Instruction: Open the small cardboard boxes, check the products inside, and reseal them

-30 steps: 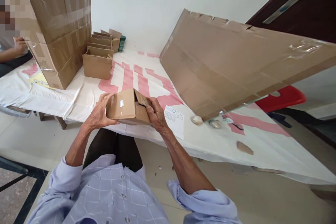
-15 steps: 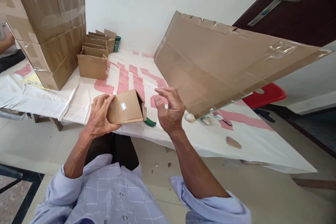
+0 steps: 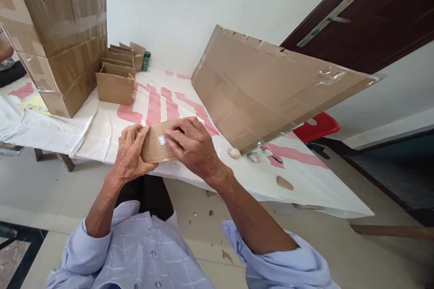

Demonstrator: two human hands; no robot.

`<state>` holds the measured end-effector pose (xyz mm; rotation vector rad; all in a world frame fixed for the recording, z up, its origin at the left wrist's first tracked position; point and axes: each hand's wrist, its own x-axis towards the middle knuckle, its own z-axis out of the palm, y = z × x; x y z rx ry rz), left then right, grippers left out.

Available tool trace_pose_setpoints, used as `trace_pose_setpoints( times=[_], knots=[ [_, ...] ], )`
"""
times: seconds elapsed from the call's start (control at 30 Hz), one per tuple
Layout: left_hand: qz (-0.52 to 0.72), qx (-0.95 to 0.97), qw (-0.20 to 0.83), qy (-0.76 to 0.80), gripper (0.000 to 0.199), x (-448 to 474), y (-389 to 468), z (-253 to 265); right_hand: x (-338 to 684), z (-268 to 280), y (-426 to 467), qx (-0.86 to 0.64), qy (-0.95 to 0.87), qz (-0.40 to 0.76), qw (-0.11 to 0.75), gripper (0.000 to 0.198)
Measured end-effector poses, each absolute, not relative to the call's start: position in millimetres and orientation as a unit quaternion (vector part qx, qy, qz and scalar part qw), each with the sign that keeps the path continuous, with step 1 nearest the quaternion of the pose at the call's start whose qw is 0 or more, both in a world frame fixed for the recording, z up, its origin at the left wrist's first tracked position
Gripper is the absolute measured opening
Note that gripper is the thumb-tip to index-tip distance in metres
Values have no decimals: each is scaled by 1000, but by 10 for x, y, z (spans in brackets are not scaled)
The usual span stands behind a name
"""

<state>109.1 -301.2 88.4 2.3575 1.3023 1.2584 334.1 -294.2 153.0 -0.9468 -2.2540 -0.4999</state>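
A small brown cardboard box (image 3: 155,146) lies at the table's front edge with a small white label with a blue border (image 3: 162,140) on its upper face. My left hand (image 3: 130,151) grips the box's left end, thumb along the near edge and fingers over the far side. Over the right part of the box is my right hand (image 3: 195,146), its fingers bent and thumb drawn in close beside the label. Whatever its fingertips may hold is hidden. The box's right end is covered by this hand.
Large taped cartons (image 3: 64,49) are stacked at the left. Several small open boxes (image 3: 115,88) stand beside them, near a green container (image 3: 146,61). A big cardboard sheet (image 3: 261,86) leans at the right. Small packets (image 3: 253,157) and a brown scrap (image 3: 284,183) lie on the cloth-covered table (image 3: 325,196).
My right hand has moved left from beside the box onto its right part, with the fingers drawn in near the label. My left hand keeps its grip. The view has shifted slightly right.
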Motion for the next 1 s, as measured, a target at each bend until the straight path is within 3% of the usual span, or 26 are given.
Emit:
trace_pose_setpoints(
  times=[0.33, 1.0],
  knots=[
    [428, 787, 80, 438, 109, 1098, -3029, 849, 3256, 1570, -2958, -348, -872, -223, 261, 22],
    [435, 780, 89, 440, 110, 1085, -3038, 827, 3179, 1548, -2909, -346, -872, -232, 258, 22]
  ],
)
